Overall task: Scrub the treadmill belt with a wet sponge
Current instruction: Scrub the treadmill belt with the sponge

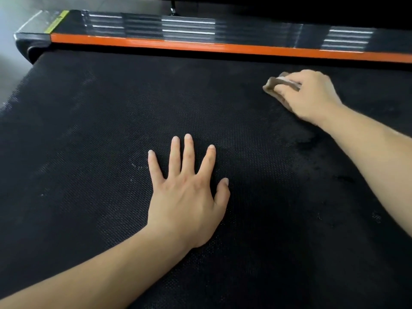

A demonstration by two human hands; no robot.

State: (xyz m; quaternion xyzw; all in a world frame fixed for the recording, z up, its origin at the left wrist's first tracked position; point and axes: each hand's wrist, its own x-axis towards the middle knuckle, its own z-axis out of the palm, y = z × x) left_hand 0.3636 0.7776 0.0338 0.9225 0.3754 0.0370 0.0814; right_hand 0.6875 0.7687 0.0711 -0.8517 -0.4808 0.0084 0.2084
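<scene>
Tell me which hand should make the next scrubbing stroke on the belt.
Right. The right hand grips the sponge on the belt near the orange rail; the left hand lies flat with spread fingers, holding nothing.

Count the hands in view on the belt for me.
2. The left hand lies flat with fingers spread on the middle of the belt; the right hand grips the sponge farther off, near the orange rail. No others visible.
</scene>
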